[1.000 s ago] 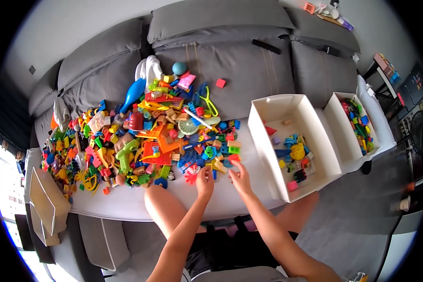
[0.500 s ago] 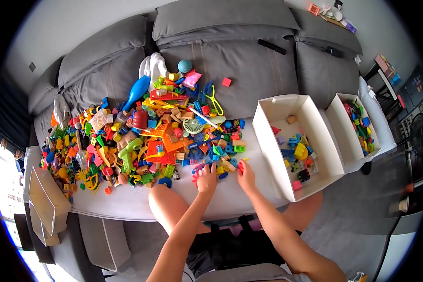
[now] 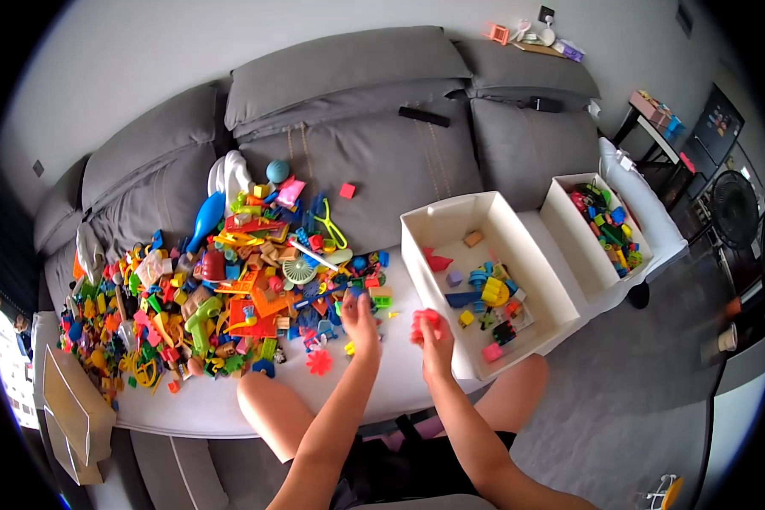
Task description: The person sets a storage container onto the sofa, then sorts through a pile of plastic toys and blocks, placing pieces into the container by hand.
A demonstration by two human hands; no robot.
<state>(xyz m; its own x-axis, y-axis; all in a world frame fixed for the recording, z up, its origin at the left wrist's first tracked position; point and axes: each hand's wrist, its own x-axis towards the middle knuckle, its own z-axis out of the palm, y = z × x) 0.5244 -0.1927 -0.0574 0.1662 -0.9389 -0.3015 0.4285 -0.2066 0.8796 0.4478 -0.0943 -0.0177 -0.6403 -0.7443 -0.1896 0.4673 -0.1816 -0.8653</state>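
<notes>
My right hand [image 3: 436,347] is closed around a red toy piece [image 3: 427,322], just left of the larger white box [image 3: 476,202]. Fingers cover part of that piece, so its full shape does not show. My left hand [image 3: 361,327] hovers at the right edge of the toy pile with its fingers apart and nothing visible in them. A red flower-shaped piece [image 3: 319,362] lies on the pale seat to its left. Close by are a bright green block [image 3: 382,302] and a toy fan-like green disc [image 3: 299,271].
Mixed toys [image 3: 200,327] spread over the sofa seat at left. The larger box contains several toys, including a yellow piece [image 3: 495,292]. A second white box [image 3: 561,204] with toys stands farther right. Another box [image 3: 76,408] is at far left. A red cube [image 3: 348,190] sits near the backrest.
My right hand has moved toward the larger box with the red piece. My left hand has lifted away from the pile's front edge, leaving the red flower-shaped piece in sight. The view has shifted right.
</notes>
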